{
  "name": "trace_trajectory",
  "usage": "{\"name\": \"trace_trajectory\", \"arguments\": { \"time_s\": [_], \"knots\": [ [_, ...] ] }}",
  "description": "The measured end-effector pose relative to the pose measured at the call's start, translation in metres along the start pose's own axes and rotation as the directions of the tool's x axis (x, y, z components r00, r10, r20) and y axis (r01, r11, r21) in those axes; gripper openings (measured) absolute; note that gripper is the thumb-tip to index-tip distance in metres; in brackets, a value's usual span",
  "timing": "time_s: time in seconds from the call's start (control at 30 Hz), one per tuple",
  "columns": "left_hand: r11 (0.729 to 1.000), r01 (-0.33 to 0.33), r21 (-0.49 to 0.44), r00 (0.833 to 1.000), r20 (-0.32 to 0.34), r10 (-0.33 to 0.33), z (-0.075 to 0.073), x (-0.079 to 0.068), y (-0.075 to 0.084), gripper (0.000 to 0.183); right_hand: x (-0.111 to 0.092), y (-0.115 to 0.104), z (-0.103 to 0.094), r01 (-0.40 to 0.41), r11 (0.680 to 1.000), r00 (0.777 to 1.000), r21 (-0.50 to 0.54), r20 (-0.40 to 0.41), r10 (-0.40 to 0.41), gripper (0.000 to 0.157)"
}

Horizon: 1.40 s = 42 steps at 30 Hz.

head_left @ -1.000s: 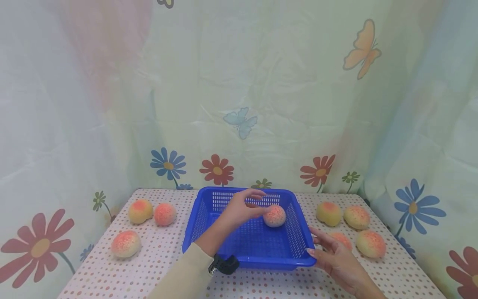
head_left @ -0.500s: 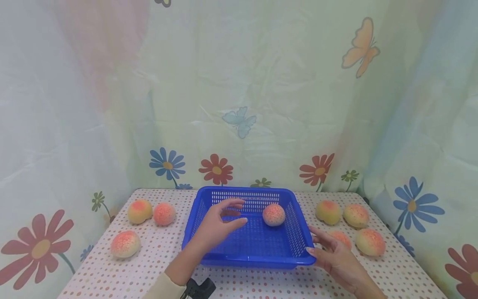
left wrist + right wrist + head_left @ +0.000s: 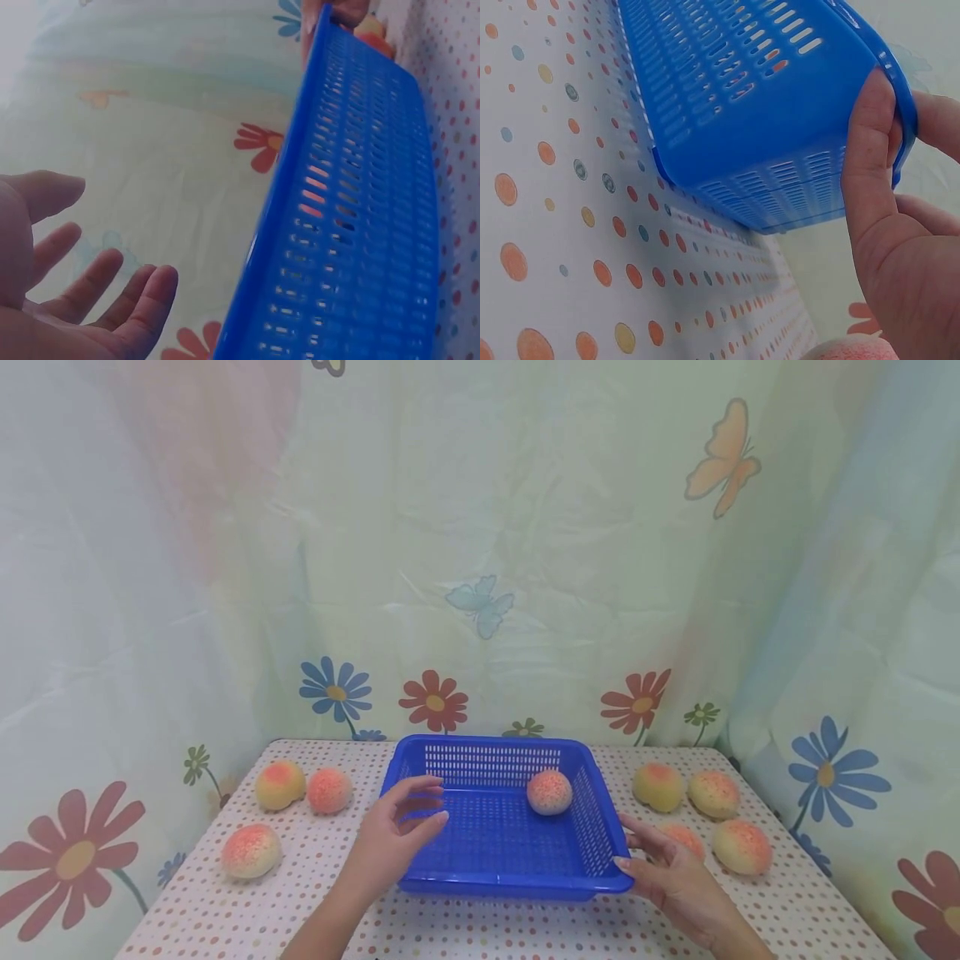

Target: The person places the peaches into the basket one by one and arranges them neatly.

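Note:
A blue plastic basket (image 3: pixel 517 883) with slotted walls stands in the middle of the table. Inside it, toward the right back, lies a speckled pink and cream peach (image 3: pixel 550 792). Over the basket's left side hovers my left hand (image 3: pixel 390 839), fingers spread and loosely bent, with nothing in them. The left wrist view shows the same empty hand (image 3: pixel 97 277) apart from the basket wall. My right hand (image 3: pixel 678 881) grips the basket's right front corner. In the right wrist view, thumb and fingers of that hand (image 3: pixel 900 240) pinch the rim.
Left of the basket lie a yellow peach (image 3: pixel 281 786), a pink peach (image 3: pixel 329 791) and a cream-pink peach (image 3: pixel 251 852). Several more are on the right, among them a yellow-green peach (image 3: pixel 658 787) and a large peach (image 3: pixel 742 847). A flowered curtain (image 3: pixel 525 543) encloses the dotted table (image 3: pixel 450 935).
My left hand has drawn away from the peach in the basket, moving left and toward me. The peach stays where it was. My right hand keeps its hold on the corner.

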<state>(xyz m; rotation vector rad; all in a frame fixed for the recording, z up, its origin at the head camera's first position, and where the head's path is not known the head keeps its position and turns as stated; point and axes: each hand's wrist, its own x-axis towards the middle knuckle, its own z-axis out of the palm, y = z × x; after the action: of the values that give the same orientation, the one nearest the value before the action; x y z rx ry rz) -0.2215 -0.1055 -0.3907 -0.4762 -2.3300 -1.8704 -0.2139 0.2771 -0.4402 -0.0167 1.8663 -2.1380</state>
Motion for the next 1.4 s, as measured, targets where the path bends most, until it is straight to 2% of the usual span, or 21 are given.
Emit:
{"name": "trace_trajectory", "arguments": {
  "time_s": [0.23, 0.4, 0.57, 0.87, 1.0, 1.23, 1.4],
  "knots": [
    [0.999, -0.009, -0.036, 0.993, -0.115, 0.004, -0.014, -0.017, -0.008, 0.039, -0.001, 0.000, 0.000, -0.003, 1.000, 1.000, 0.006, -0.001, 0.003, 0.076],
    [1.000, -0.028, -0.015, 0.979, -0.202, 0.024, -0.025, -0.030, -0.014, 0.037, 0.000, 0.000, 0.001, -0.002, 1.000, 1.000, 0.012, -0.001, 0.002, 0.075],
    [0.998, -0.050, 0.034, 0.960, -0.275, 0.058, -0.042, -0.038, -0.024, 0.038, 0.000, 0.000, 0.001, -0.006, 1.000, 1.000, 0.012, -0.003, 0.006, 0.075],
    [0.980, -0.005, 0.198, 0.905, -0.415, 0.088, -0.072, -0.039, -0.047, 0.039, -0.001, -0.002, 0.001, 0.010, 1.000, 1.000, 0.006, 0.008, -0.010, 0.075],
    [0.967, 0.046, 0.250, 0.880, -0.469, 0.079, -0.082, -0.038, -0.057, 0.040, -0.001, -0.001, 0.002, 0.002, 1.000, 1.000, 0.016, 0.003, -0.002, 0.076],
    [0.926, 0.147, 0.347, 0.833, -0.548, 0.073, -0.101, -0.038, -0.069, 0.040, 0.000, 0.000, 0.001, -0.002, 1.000, 1.000, 0.018, 0.005, 0.001, 0.076],
    [0.892, 0.183, 0.414, 0.788, -0.604, 0.119, -0.119, -0.036, -0.080, 0.042, 0.001, 0.000, 0.000, 0.000, 1.000, 1.000, 0.017, 0.005, 0.000, 0.076]
  ]
}}
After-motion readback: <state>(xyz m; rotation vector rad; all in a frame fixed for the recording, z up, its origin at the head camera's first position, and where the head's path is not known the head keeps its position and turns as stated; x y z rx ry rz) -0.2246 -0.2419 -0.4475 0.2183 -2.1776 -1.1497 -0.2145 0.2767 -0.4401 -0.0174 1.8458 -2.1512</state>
